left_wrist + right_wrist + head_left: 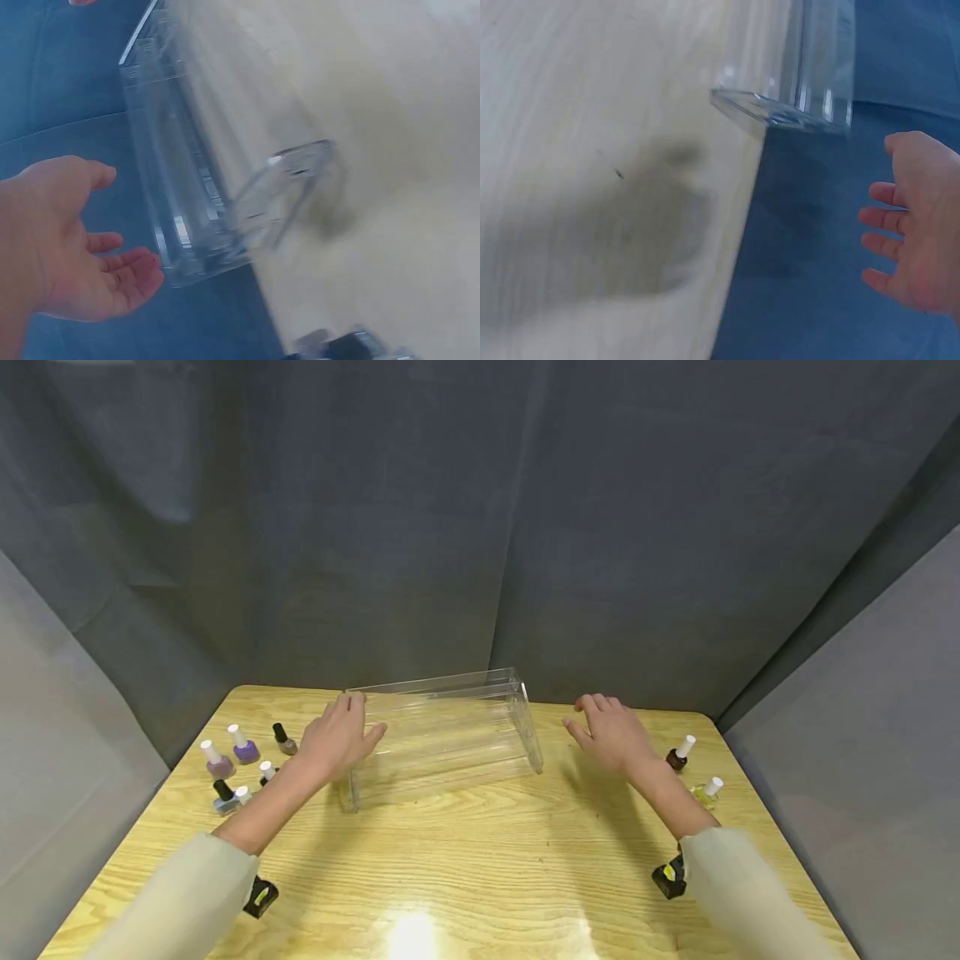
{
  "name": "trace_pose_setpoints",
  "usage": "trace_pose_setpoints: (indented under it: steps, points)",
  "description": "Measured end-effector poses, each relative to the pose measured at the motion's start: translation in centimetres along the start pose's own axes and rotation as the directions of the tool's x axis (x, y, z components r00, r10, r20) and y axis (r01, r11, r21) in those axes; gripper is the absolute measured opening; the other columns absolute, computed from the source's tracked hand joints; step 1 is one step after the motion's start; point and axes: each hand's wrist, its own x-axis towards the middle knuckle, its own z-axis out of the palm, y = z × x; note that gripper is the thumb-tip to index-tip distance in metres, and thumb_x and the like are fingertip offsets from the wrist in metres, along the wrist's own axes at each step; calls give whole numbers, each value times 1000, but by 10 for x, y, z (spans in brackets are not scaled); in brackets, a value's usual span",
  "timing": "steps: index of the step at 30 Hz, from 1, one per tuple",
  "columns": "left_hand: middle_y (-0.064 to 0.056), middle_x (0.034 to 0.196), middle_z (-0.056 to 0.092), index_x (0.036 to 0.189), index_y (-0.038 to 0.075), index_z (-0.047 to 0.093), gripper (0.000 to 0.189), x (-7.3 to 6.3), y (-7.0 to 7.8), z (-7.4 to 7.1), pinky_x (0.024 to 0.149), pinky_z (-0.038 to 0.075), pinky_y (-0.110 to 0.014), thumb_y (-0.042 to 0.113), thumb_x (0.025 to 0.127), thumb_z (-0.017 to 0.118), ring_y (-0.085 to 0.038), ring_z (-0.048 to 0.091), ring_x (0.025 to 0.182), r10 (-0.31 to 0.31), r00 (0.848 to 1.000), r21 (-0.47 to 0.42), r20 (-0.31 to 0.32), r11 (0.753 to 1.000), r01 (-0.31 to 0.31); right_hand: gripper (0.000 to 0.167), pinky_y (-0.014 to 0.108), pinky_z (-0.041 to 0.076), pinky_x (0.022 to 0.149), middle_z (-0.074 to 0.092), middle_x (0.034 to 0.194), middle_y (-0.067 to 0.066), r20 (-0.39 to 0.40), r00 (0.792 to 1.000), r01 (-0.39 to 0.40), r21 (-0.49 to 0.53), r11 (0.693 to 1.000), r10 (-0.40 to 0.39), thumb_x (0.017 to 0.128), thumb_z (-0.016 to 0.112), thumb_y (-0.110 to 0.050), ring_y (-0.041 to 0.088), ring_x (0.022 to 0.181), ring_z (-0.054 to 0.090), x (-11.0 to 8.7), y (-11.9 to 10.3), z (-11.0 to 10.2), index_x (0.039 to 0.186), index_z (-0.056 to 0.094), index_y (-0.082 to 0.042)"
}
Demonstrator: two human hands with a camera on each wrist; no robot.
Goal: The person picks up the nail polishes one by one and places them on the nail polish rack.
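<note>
A clear acrylic tiered rack (450, 739) stands toward the back of the wooden table, slightly angled. My left hand (335, 735) hovers by its left end, thumb apart from the loosely bent fingers. In the left wrist view, that hand (86, 247) has its fingertips close to the rack's corner; whether they touch it I cannot tell. My right hand (611, 732) is in the air to the right of the rack, apart from it. The right wrist view shows the hand (926, 221) with spread, relaxed fingers holding nothing, below the rack's end (780, 109).
At the table's left are several nail polish bottles, among them a purple one (246, 752), a mauve one (220, 767) and a black-capped one (285, 741). A dark bottle (678, 757) and a yellow one (705, 793) stand at right. A grey curtain (480, 527) hangs behind.
</note>
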Motion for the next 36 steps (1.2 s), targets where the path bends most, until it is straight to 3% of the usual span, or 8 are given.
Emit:
trace_pose_setpoints:
  steps: [6, 15, 22, 28, 36]
  points:
    - [-37, 134, 43, 142, -15, 32, 70, -22, -18, 25, 77, 53, -55, 38, 102, 54, -47, 51, 115, -49, 999, -43, 21, 998, 50, 38, 56, 45, 83, 58, 109, 12, 14, 1000, 22, 18, 1000, -22, 105, 49, -41, 36, 102, 56, -7, -12, 24, 115, 55, -5]
    - [-25, 106, 52, 121, -15, 45, 55, -42, -37, 51, 56, 50, -41, 35, 100, 58, -33, 56, 84, -76, 997, -46, 15, 996, 76, 32, 56, 41, 86, 55, 102, 7, 58, 998, -3, 31, 1000, 1, 105, 49, -40, 33, 99, 53, -3, -20, 53, 107, 55, -8]
    - [-18, 95, 49, 117, -12, 47, 48, -46, -41, 68, 55, 47, -39, 33, 101, 56, -27, 51, 75, -73, 996, -44, 43, 996, 75, 29, 56, 41, 86, 52, 98, 7, 78, 997, -2, 11, 1000, 2, 105, 49, -36, 33, 98, 53, -1, -24, 72, 106, 53, -8]
    - [-14, 88, 46, 111, -10, 48, 40, -44, -42, 75, 53, 45, -35, 29, 102, 54, -24, 48, 71, -44, 999, -30, 24, 999, 44, 29, 57, 41, 85, 54, 99, 8, 85, 996, 12, -13, 1000, -11, 105, 47, -37, 36, 103, 53, 1, -31, 76, 105, 52, -8]
    - [-11, 83, 43, 98, -4, 46, 29, -40, -41, 80, 54, 44, -36, 23, 101, 56, -24, 45, 71, -34, 999, -15, 2, 999, 34, 27, 54, 41, 82, 50, 94, 7, 102, 995, -3, -55, 998, 9, 106, 48, -35, 33, 96, 52, 5, -33, 82, 98, 49, -9]
